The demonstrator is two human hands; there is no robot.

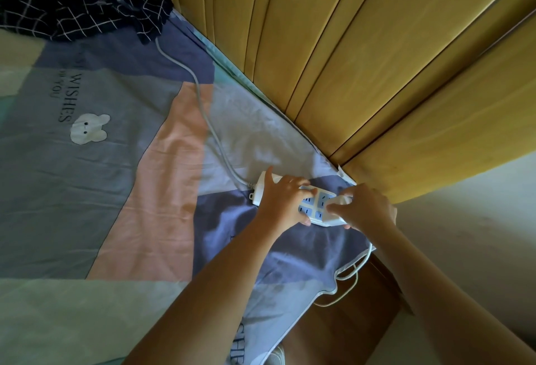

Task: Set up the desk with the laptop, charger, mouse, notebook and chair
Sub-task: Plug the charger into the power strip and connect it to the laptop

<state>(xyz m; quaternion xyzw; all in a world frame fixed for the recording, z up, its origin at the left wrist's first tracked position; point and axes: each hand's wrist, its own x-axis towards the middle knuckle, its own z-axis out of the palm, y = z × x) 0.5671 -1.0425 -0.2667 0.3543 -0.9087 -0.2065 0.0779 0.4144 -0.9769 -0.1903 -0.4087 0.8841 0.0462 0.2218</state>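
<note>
Charger plug (338, 201), white, sits on the far end of a white power strip (311, 205) lying on the bedsheet (116, 161) near the yellow padded headboard (348, 60). Right hand (365, 208) pinches the plug, fingers curled round it. Left hand (282, 199) grips the strip, thumb stretched out. Thin white cable (352, 274) dangles off the bed edge; the strip's thick cord (203, 103) runs off to a dark checked blanket (81, 8).

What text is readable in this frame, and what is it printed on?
"WISHES": printed on the bed sheet, beside the bear print.
"YOU": smaller line next to it on the same sheet; the letters before it are too blurred to read.
Partial large letters on the sheet's overhanging edge, cut off and not readable as a word.
Power strip: no legible marking.
</note>
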